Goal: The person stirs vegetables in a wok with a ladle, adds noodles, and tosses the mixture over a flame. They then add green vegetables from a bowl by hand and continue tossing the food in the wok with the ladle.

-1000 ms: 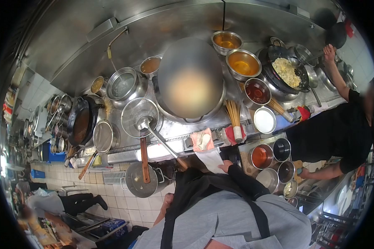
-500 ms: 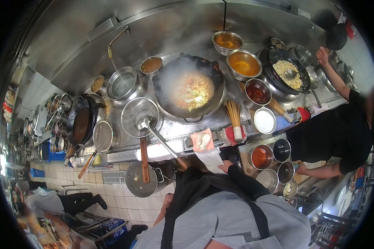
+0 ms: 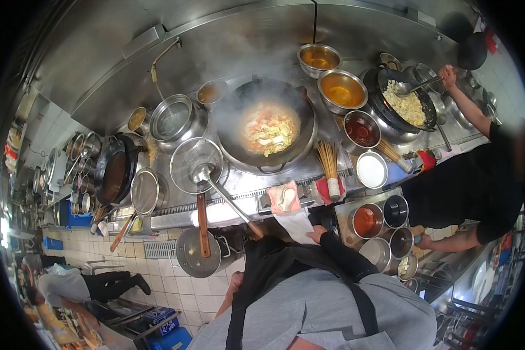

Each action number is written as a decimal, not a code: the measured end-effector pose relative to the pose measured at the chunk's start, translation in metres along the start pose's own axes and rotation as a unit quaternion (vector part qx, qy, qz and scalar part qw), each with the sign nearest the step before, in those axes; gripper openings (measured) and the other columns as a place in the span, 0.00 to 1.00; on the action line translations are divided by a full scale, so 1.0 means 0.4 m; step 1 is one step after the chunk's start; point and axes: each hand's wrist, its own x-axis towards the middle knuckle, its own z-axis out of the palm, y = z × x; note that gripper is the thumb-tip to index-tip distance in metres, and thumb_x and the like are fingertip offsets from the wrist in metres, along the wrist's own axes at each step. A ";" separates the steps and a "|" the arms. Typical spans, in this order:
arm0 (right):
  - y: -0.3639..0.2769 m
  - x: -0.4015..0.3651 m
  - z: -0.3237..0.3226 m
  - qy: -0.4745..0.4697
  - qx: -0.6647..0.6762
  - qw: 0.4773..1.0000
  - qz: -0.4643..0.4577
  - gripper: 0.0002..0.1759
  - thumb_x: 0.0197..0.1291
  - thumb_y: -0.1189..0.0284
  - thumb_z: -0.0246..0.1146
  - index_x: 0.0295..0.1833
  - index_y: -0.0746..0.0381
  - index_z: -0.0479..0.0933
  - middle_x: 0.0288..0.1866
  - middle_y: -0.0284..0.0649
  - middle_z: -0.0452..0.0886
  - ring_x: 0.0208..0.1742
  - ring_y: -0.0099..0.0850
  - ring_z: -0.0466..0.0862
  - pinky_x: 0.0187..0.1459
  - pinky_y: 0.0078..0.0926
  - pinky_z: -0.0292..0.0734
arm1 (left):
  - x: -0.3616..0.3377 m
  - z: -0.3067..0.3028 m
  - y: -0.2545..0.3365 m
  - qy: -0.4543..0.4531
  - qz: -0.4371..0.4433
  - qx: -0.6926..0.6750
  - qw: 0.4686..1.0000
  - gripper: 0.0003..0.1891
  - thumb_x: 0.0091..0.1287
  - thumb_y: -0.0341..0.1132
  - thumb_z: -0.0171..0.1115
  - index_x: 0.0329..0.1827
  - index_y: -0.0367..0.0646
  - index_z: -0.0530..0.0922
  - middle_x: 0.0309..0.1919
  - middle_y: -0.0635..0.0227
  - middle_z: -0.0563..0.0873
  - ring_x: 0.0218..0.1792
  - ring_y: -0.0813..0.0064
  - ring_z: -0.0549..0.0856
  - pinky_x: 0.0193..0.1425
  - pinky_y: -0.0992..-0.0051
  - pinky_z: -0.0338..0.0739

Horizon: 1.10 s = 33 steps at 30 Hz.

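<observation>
My right hand (image 3: 317, 234) holds the lower edge of a white cloth (image 3: 294, 224) that hangs from the counter's front edge, beside a pink cloth (image 3: 284, 198). Down at my left side hangs my left hand (image 3: 236, 282), its fingers too hidden to read. In front of me a large wok (image 3: 233, 131) holds steaming noodle-like strips and pale vegetables (image 3: 269, 129). A long-handled ladle (image 3: 227, 200) rests in a round wire strainer (image 3: 181, 166) left of the wok, its handle reaching toward me.
At the right a co-worker in black (image 3: 461, 181) holds a ladle in another wok (image 3: 427, 119). Bowls of amber liquid (image 3: 342, 89) and a bamboo brush (image 3: 326, 163) stand between the woks. A deep pot (image 3: 198, 256) is below the counter, left. Another person (image 3: 70, 286) is far left.
The co-worker's ladle has moved left and up in the right wok, and their lower hand has shifted right. Steam has drifted over the middle wok. My hands look unmoved.
</observation>
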 end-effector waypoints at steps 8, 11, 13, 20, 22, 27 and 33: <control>-0.035 -0.020 -0.027 -0.014 -0.002 1.000 0.020 0.35 0.56 0.50 0.70 0.57 0.70 0.82 0.55 0.61 0.84 0.60 0.54 0.83 0.64 0.43 0.76 | -0.017 -0.015 0.022 0.065 -0.095 -0.153 0.982 0.12 0.58 0.42 0.66 0.30 0.41 0.87 0.31 0.52 0.89 0.37 0.50 0.89 0.44 0.60 0.84; -0.077 -0.043 -0.058 -0.045 -0.006 0.999 0.000 0.33 0.57 0.51 0.69 0.55 0.70 0.82 0.57 0.61 0.83 0.62 0.54 0.82 0.65 0.44 0.75 | -0.030 -0.096 0.106 0.046 -0.265 -0.290 0.918 0.13 0.59 0.40 0.65 0.30 0.37 0.86 0.30 0.47 0.88 0.38 0.46 0.88 0.45 0.58 0.83; -0.113 -0.057 -0.080 -0.048 -0.065 0.997 -0.012 0.29 0.57 0.53 0.69 0.54 0.67 0.83 0.56 0.60 0.84 0.61 0.53 0.82 0.65 0.44 0.76 | -0.049 -0.250 0.204 0.047 -0.200 -0.211 0.956 0.14 0.61 0.40 0.65 0.33 0.34 0.85 0.29 0.44 0.88 0.39 0.45 0.89 0.45 0.56 0.83; -0.357 -0.097 -0.356 0.081 -0.084 0.960 -0.254 0.13 0.60 0.65 0.67 0.43 0.64 0.80 0.38 0.50 0.82 0.44 0.49 0.83 0.46 0.44 0.79 | 0.052 -0.695 0.341 0.071 -0.123 -0.265 0.954 0.08 0.66 0.33 0.64 0.36 0.35 0.80 0.31 0.52 0.88 0.32 0.62 0.89 0.37 0.65 0.82; -0.522 -0.140 -0.527 0.078 -0.051 0.955 -0.282 0.17 0.65 0.65 0.63 0.52 0.66 0.79 0.44 0.53 0.82 0.48 0.54 0.82 0.51 0.47 0.78 | 0.078 -0.886 0.393 0.153 -0.069 -0.260 0.951 0.10 0.71 0.36 0.63 0.46 0.37 0.80 0.33 0.55 0.88 0.38 0.59 0.88 0.45 0.64 0.81; -0.895 -0.437 -0.869 0.317 0.031 0.845 -0.429 0.09 0.68 0.79 0.63 0.52 0.67 0.82 0.41 0.40 0.84 0.42 0.28 0.84 0.45 0.25 0.79 | -0.046 -1.394 0.648 0.418 0.002 -0.242 0.876 0.07 0.74 0.32 0.64 0.48 0.38 0.80 0.36 0.70 0.82 0.37 0.79 0.79 0.44 0.75 0.76; -1.000 -0.974 -1.090 0.432 -0.138 0.629 -0.632 0.08 0.70 0.73 0.61 0.40 0.68 0.78 0.39 0.44 0.83 0.37 0.33 0.84 0.36 0.23 0.80 | -0.428 -1.610 0.871 0.730 0.480 -0.246 0.419 0.05 0.78 0.31 0.51 0.46 0.38 0.73 0.34 0.71 0.76 0.33 0.75 0.78 0.40 0.73 0.78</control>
